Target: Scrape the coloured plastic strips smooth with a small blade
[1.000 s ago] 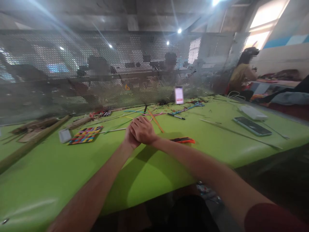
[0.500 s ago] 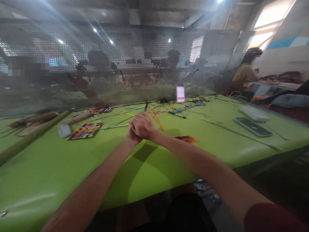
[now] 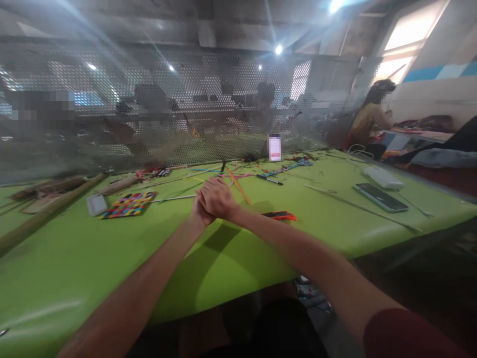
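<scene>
My right hand (image 3: pixel 220 197) and my left hand (image 3: pixel 201 208) are clasped together above the middle of the table. The right-hand fingers fold over the left hand, and both hands are closed. No object shows between them, though their inner sides are hidden. Just beyond lie an orange strip (image 3: pixel 240 189), a pink strip (image 3: pixel 242 175) and a black strip (image 3: pixel 223 168). A pale thin stick (image 3: pixel 173 198) reaches from the left towards my hands. To the right, an orange and black tool (image 3: pixel 281 216), like a utility knife, lies partly behind my right forearm.
A colourful woven square (image 3: pixel 128 205) and a small white box (image 3: pixel 97 204) lie left on the green table (image 3: pixel 93 263), near a bamboo pole (image 3: pixel 55 211). Further right are a pen (image 3: pixel 270 179) and phone (image 3: pixel 380 197). A perforated metal screen (image 3: pixel 208 114) stands behind; a person (image 3: pixel 367 119) sits beyond.
The view has shifted slightly, so the table things appear a little further left and lower. Both hands stay clasped in the same way.
</scene>
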Demonstrator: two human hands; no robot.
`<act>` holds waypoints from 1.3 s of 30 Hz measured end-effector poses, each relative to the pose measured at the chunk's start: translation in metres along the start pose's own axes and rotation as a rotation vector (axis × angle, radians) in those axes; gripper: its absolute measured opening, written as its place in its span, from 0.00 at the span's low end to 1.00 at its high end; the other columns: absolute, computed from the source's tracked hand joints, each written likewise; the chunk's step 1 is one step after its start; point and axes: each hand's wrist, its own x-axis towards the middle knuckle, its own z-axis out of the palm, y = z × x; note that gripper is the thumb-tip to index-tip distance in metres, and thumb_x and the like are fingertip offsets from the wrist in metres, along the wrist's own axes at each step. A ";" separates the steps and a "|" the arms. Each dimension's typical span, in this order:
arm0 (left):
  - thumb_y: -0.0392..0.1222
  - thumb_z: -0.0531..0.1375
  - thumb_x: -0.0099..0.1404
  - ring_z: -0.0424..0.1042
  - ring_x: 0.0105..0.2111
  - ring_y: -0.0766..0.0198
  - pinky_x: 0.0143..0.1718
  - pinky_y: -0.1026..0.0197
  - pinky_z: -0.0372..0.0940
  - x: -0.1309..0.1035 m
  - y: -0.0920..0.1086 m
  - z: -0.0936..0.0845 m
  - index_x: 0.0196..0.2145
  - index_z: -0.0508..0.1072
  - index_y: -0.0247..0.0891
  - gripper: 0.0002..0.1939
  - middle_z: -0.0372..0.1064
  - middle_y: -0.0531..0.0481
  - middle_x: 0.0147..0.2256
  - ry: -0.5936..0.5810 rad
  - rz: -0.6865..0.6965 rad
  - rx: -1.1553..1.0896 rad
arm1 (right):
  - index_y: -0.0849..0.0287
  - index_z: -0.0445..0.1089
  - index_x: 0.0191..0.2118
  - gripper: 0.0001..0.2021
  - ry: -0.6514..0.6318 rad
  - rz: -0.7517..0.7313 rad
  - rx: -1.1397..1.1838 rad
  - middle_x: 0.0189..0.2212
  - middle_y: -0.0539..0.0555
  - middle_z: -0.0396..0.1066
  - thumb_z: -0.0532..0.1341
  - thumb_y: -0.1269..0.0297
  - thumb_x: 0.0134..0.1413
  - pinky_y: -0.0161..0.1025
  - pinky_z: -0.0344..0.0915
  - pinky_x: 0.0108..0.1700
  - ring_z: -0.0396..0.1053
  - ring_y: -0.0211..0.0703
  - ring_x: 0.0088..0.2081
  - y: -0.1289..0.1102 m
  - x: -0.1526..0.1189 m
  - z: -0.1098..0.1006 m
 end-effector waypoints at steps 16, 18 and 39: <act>0.47 0.51 0.72 0.76 0.48 0.57 0.55 0.56 0.68 -0.014 0.010 0.039 0.37 0.75 0.40 0.15 0.78 0.49 0.36 0.000 0.139 -0.008 | 0.63 0.72 0.46 0.15 0.240 0.022 0.047 0.42 0.59 0.73 0.50 0.63 0.72 0.46 0.57 0.51 0.63 0.48 0.46 0.007 -0.003 -0.005; 0.48 0.51 0.72 0.74 0.53 0.54 0.58 0.53 0.66 -0.018 0.012 0.042 0.41 0.76 0.39 0.16 0.79 0.46 0.41 -0.082 0.145 -0.006 | 0.64 0.72 0.49 0.15 0.257 -0.042 0.094 0.46 0.59 0.73 0.50 0.63 0.71 0.46 0.59 0.52 0.63 0.47 0.48 0.005 -0.002 -0.008; 0.61 0.47 0.74 0.77 0.49 0.50 0.56 0.46 0.70 -0.028 0.017 0.056 0.42 0.77 0.38 0.28 0.79 0.41 0.42 -0.102 0.064 -0.031 | 0.61 0.71 0.34 0.15 0.272 0.052 0.234 0.35 0.56 0.72 0.52 0.65 0.71 0.38 0.63 0.49 0.66 0.41 0.41 -0.021 0.000 -0.021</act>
